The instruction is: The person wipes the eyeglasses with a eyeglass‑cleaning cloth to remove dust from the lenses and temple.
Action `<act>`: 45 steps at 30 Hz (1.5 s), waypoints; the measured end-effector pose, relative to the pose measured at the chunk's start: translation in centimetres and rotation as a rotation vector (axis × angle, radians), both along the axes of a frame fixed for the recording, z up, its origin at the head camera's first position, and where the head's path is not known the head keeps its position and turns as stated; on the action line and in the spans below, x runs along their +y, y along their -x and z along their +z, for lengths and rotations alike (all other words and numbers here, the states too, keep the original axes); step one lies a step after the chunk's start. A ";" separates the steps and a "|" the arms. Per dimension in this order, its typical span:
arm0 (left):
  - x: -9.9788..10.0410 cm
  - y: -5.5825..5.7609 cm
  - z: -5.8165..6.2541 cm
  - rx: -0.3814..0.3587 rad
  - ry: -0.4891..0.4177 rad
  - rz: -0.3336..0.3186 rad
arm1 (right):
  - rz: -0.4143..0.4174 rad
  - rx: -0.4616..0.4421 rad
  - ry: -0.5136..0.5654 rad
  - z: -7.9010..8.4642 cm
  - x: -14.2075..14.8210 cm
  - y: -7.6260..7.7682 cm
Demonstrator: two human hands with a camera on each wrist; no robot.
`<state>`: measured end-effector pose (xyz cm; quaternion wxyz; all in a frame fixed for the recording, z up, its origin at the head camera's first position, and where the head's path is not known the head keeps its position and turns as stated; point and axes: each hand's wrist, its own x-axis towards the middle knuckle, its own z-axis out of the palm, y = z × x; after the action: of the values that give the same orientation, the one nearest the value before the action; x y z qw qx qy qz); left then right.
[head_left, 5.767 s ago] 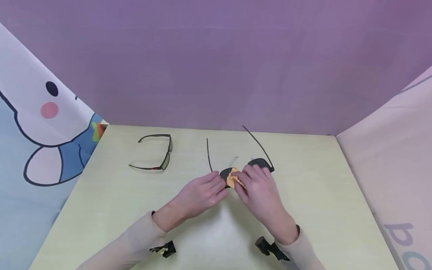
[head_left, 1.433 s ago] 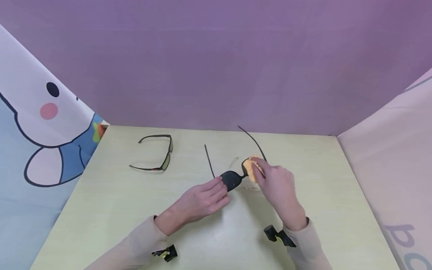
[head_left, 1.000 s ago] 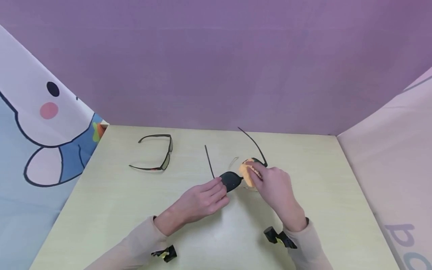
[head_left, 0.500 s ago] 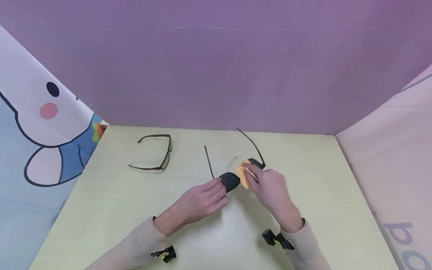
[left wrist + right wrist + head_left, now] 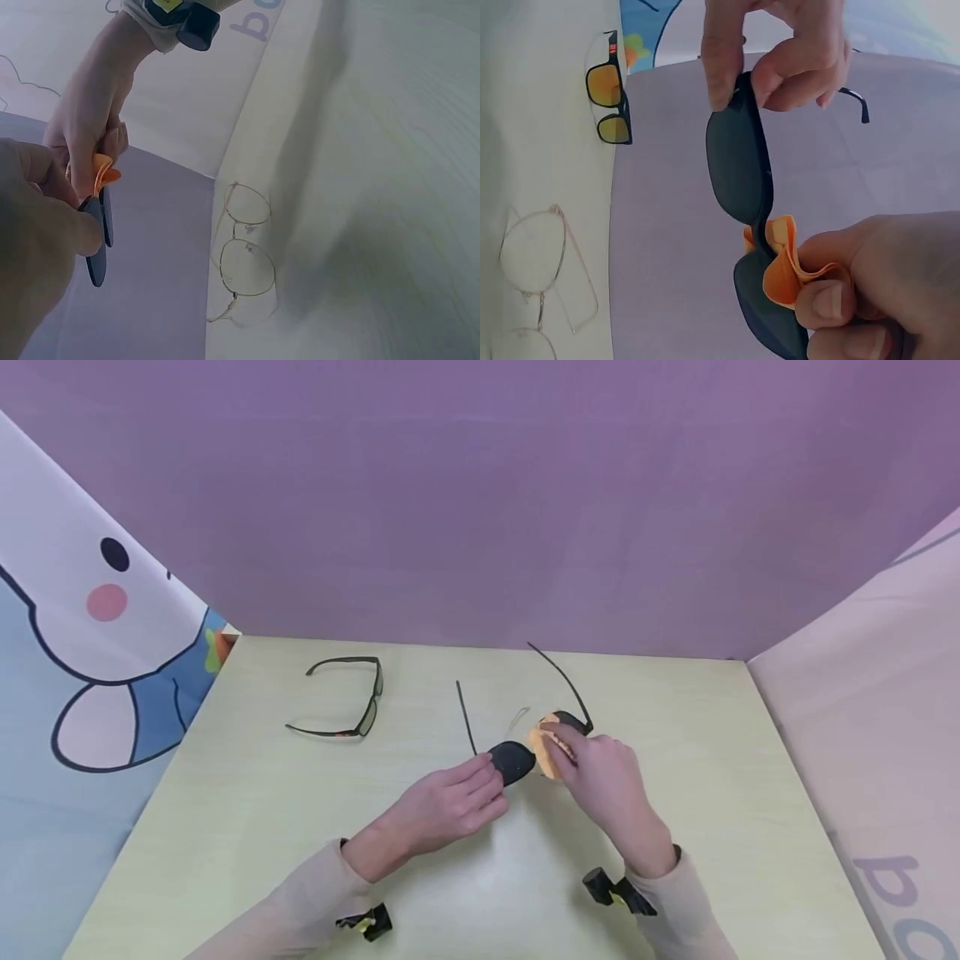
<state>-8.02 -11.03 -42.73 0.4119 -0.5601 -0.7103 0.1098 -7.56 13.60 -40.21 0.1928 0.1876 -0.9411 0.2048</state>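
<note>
Dark sunglasses (image 5: 512,763) are held up off the table, temples unfolded and pointing away. My left hand (image 5: 455,803) pinches their left end between thumb and fingers, beside the left lens. An orange cloth (image 5: 546,752) is folded over the right lens near the bridge, and my right hand (image 5: 604,777) pinches it there. In the right wrist view the cloth (image 5: 781,262) wraps both faces at the bridge, while the left lens (image 5: 736,161) is bare. The left wrist view shows the sunglasses (image 5: 96,244) nearly edge-on, partly hidden by the left hand.
Black-framed glasses (image 5: 369,714) with yellowish lenses lie unfolded at the table's left. Thin wire-rimmed glasses (image 5: 247,266) lie on the table beneath the hands, mostly hidden in the head view. A purple backdrop (image 5: 480,527) rises along the table's far edge.
The cloth has gone from the left lens to the right lens, and the left lens is uncovered. Over the last second the right hand slid slightly left toward the bridge; the left hand kept its hold.
</note>
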 end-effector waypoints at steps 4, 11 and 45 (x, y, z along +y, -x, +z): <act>0.1 0.1 0.1 0.006 -0.007 0.001 | -0.100 0.025 0.012 0.0 0.3 0.4; -0.1 0.4 0.2 0.015 -0.008 -0.008 | -0.081 0.025 0.026 0.0 0.0 0.3; -0.1 0.2 0.3 -0.049 -0.178 0.025 | 0.220 0.282 0.428 -1.4 -0.5 -0.2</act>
<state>-8.23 -11.11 -42.45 0.4414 -0.5147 -0.7340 0.0376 -7.36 13.08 -41.59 0.3340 0.2702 -0.8143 0.3904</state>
